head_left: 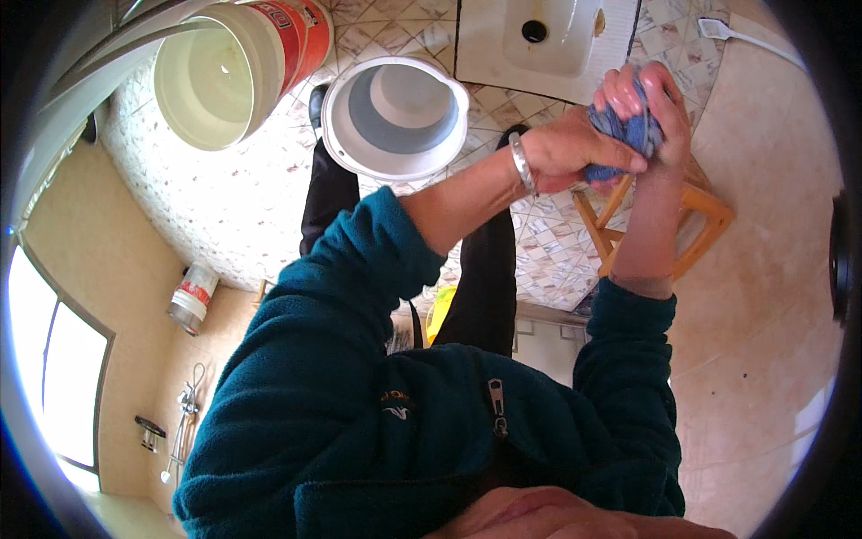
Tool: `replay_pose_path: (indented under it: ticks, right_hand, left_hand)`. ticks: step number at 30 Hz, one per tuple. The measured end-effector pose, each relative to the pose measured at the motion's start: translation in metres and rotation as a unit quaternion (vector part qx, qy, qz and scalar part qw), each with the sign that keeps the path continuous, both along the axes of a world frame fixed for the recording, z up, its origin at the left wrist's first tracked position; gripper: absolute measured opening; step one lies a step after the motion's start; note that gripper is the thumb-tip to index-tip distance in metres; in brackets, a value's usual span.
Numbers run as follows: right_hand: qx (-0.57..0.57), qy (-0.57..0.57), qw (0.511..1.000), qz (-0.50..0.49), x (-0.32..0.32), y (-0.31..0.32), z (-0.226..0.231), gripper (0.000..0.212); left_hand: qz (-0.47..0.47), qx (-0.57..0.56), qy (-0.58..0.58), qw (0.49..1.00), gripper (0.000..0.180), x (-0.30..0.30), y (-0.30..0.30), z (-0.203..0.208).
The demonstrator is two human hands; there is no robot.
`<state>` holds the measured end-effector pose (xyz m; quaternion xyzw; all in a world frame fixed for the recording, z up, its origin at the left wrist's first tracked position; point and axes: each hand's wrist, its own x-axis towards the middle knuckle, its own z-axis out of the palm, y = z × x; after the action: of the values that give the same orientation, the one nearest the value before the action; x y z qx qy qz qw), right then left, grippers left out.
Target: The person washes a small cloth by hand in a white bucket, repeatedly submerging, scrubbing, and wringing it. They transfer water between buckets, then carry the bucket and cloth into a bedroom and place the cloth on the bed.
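Note:
A wad of blue-grey cloth [626, 135] is bunched tight between my two hands at the upper right. My left hand [568, 151], with a silver bracelet at the wrist, is closed on its near left side, thumb stretched along it. From the right, my right hand [666, 112] wraps its bent fingers around the cloth's upper part. Both hands look wet. A light wooden stool [709, 205] stands below them, partly hidden by my right forearm. To the left of the hands, a white and grey bucket [346, 148] sits on the floor by my feet.
A large bucket [256, 112] with a red label holds clear liquid at the upper left. A white squat toilet [584, 72] is set in the tiled floor at the top. One white long-handled brush [716, 30] rests at the far right, and a can [194, 292] is at the left.

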<state>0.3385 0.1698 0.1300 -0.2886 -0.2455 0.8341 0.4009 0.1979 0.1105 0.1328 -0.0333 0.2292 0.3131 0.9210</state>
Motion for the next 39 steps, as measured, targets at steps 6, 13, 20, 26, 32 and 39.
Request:
replay_pose_path:
  ticks: [6, 13, 20, 26, 32, 39]
  right_hand:
    - [0.026, -0.453, 0.889, -0.063, -0.012, 0.009, -0.052, 0.02]
    - [0.229, -0.631, 0.734, 0.1, -0.023, 0.028, -0.098, 0.024]
    - [0.241, -0.703, 0.638, 0.202, -0.025, 0.013, -0.111, 0.024]
    - [0.172, -0.696, 0.664, 0.212, -0.045, -0.009, -0.107, 0.023]
    - [-0.051, -0.516, 0.853, 0.058, -0.071, -0.067, -0.087, 0.024]
    - [-0.347, -0.326, 0.876, -0.08, -0.138, -0.136, -0.118, 0.021]
  left_hand:
    - [-0.137, 0.105, 0.307, 0.936, 0.027, 0.008, 0.035, -0.059]
    - [-0.131, 0.242, 0.593, 0.757, 0.046, 0.032, 0.029, -0.102]
    - [-0.102, 0.243, 0.636, 0.725, 0.053, 0.062, 0.0, -0.136]
    - [-0.054, 0.137, 0.59, 0.794, 0.063, 0.039, -0.026, -0.123]
    - [-0.044, 0.168, 0.615, 0.769, 0.084, -0.027, -0.073, -0.071]
    - [0.022, 0.395, 0.699, 0.596, 0.055, -0.224, -0.116, -0.037]
